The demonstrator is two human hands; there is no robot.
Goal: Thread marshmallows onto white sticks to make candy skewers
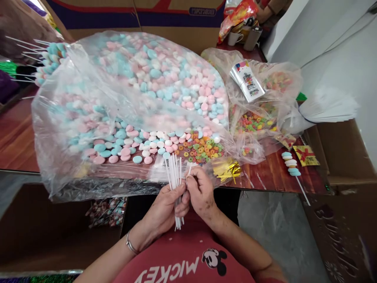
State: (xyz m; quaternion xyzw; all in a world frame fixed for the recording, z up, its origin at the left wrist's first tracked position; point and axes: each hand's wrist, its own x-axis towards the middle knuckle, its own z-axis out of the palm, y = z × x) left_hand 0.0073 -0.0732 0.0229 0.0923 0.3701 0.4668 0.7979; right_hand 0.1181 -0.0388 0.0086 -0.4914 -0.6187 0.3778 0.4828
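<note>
Left hand [165, 208] clamped on bundle of thin white plastic sticks [175, 184]; right hand [200, 190] pinching one stick, near desk [17, 137] edge.

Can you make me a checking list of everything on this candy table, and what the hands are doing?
Surface: wooden table, brown, mostly covered by bags.
Job's things: bundle of white sticks held upright; big clear bag of pink, blue and white round candies; ring candies spilled beside them.
Clutter: gold twist ties; finished candy stick; smaller bags of ring candies; pack of cards; cups at the back.
Hands: left hand grips the bundle; right hand fingers pinch one stick.
Cables: a thin cable runs along the wall.
Surroundings: cardboard box behind; white wall; grey floor.
</note>
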